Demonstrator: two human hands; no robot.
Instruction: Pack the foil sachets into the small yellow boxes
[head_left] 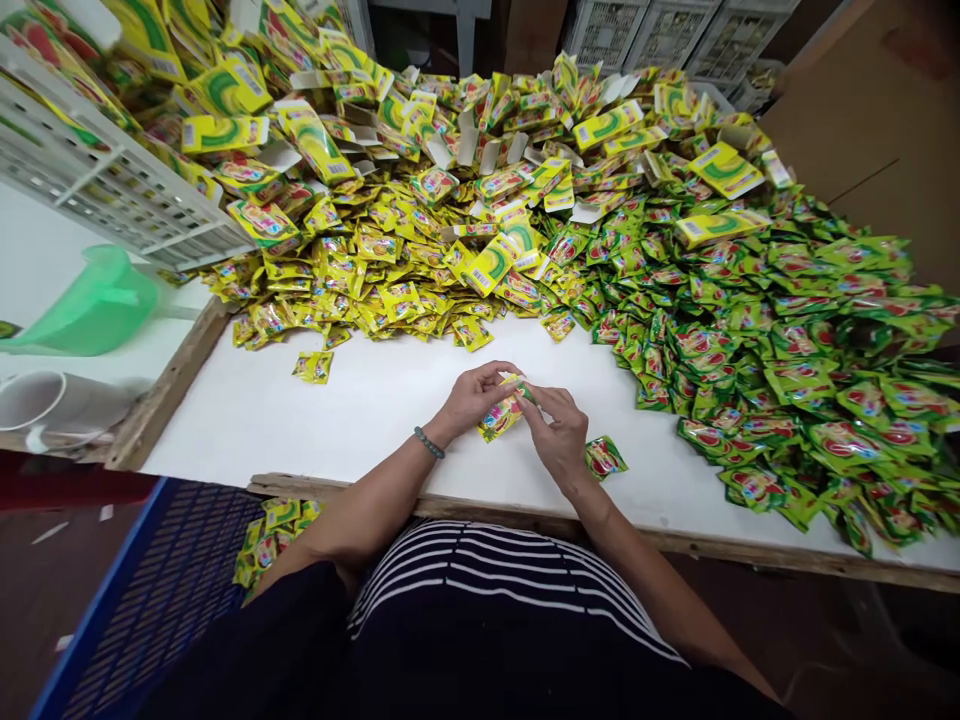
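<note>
- Yellow sachets, centre: glossy, crinkled film
- Green sachets, right: equally shiny wrap
- Small boxes, top: smooth printed card, slight sheen
- Tabletop, middle: smooth, white
- Edging, left: rough, bare wood
- Crate, upper left: rigid white plastic
- Scoop, left: translucent plastic
- Basket, lower left: blue plastic lattice
- Shirt, bottom: matt striped cloth

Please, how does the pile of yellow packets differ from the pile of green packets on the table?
Place: the yellow pile spreads across the left and middle, while the green pile fills the right.
Reach: the green pile comes close to the front edge; the yellow pile stops farther back.
Colour: one is mainly yellow, the other green with red prints.
Both are loose heaps of small, shiny packets on the white tabletop.
</note>
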